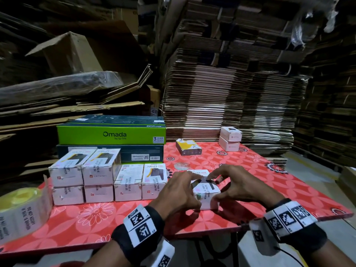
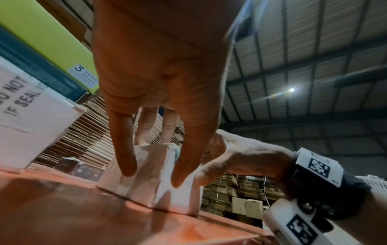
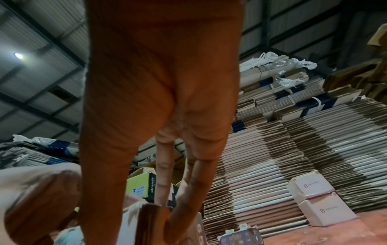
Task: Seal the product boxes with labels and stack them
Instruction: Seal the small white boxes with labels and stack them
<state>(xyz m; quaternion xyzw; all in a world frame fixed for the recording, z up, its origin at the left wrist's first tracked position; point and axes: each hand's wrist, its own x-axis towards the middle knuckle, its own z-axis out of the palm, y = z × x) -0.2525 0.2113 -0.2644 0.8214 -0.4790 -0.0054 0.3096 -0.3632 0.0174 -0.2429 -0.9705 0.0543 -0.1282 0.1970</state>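
**Both hands on a white box at lower centre**

At the far lower left of the head view a label roll (image 1: pixel 21 209) lies on the red flowered worktop (image 1: pixel 96 218), its strip printed "DO NOT ACCEPT IF SEAL IS BROKEN". Right of it, left of centre, stands a stack (image 1: pixel 82 182) of white boxes two high, with two more sealed boxes (image 1: pixel 140 183) just beside it. Behind them, in the middle left, a green Omada carton (image 1: pixel 111 134) sits on a dark carton.

At lower centre the left hand (image 1: pixel 179 191) curls over the left side of a white box (image 1: pixel 207 193) resting on the worktop; the left wrist view shows its fingers (image 2: pixel 125 149) and thumb pressed against the box's faces. A seal label (image 1: pixel 204 196) runs over the box's near edge. The right hand (image 1: pixel 237 184) grips the same box from the right, thumb on the near face, fingertips (image 1: pixel 211 177) bent down on the top.

Toward the upper right of the worktop lie a yellow and white packet (image 1: pixel 187 147) and, further right, two small white boxes (image 1: pixel 230 138) stacked. Flattened cardboard (image 1: pixel 231 83) is piled behind.
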